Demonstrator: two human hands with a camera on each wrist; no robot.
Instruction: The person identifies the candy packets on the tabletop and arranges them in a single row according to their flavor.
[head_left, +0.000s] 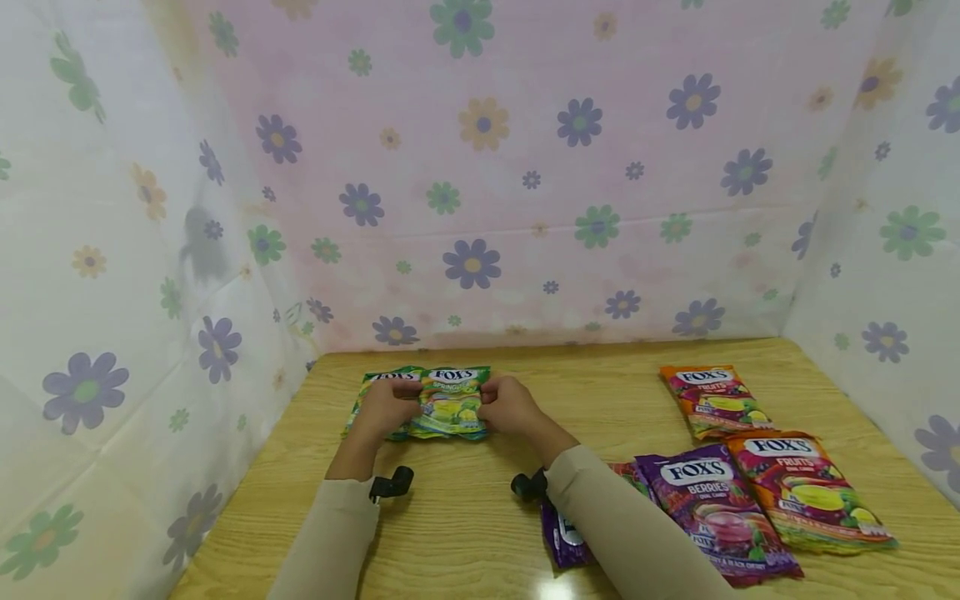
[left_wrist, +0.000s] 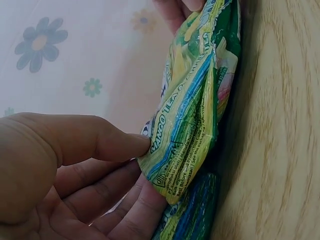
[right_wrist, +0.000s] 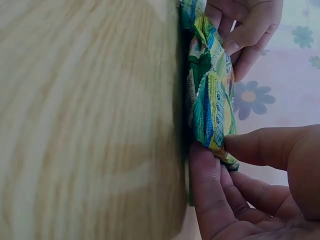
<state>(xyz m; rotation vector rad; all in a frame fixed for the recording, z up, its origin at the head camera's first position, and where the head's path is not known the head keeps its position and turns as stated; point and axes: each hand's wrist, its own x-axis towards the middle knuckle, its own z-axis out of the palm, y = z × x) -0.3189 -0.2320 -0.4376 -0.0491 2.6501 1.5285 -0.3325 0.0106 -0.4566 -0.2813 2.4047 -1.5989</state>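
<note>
Both hands hold one green and yellow Fox's candy bag (head_left: 452,404) by its two sides, at the back left of the table. My left hand (head_left: 388,410) pinches its left edge, thumb on the front and fingers behind, as the left wrist view shows. At the opposite edge, my right hand (head_left: 513,407) pinches the bag (right_wrist: 217,110) between thumb and fingers. A second green candy bag (head_left: 360,402) lies just left of it, partly covered by the left hand and overlapping the held one.
On the right lie a purple berries candy bag (head_left: 720,508), an orange-red fruits bag (head_left: 810,492) and another fruits bag (head_left: 712,400) behind. A further purple bag (head_left: 558,533) is partly under the right sleeve. Flowered cloth (head_left: 525,208) walls the wooden table (head_left: 450,533) at back and sides.
</note>
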